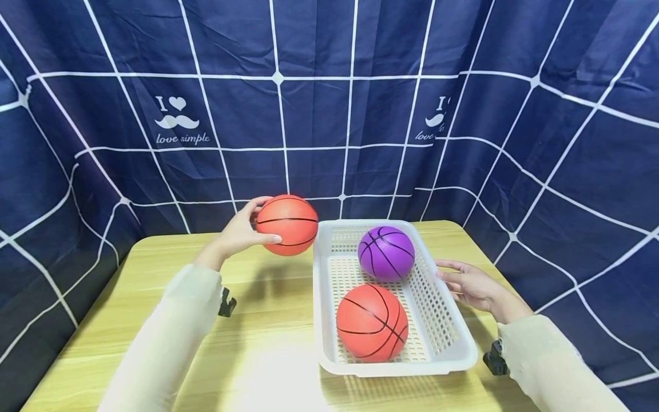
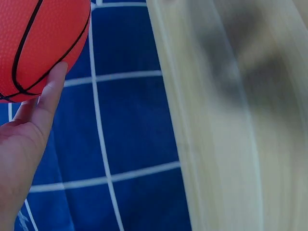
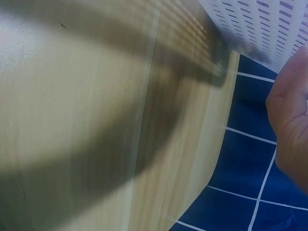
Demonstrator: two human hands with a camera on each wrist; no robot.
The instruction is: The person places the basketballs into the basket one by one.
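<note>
My left hand (image 1: 239, 232) grips a small orange-red basketball (image 1: 287, 226) from its left side, thumb on the near face. The ball is up over the table, beside the left rim of a white plastic basket (image 1: 317, 297). In the left wrist view a finger presses on the same ball (image 2: 45, 43). Inside the basket sit a purple basketball (image 1: 386, 253) at the far end and another orange-red basketball (image 1: 372, 323) at the near end. With fingers extended, my right hand (image 1: 471, 286) is at the basket's right rim. Its fingertips are out of frame in the right wrist view.
The basket stands on a light wood table (image 1: 262, 337), right of its middle. A dark blue curtain (image 1: 237, 114) with white grid lines hangs behind the table and along both sides. The table's far edge lies close to the curtain.
</note>
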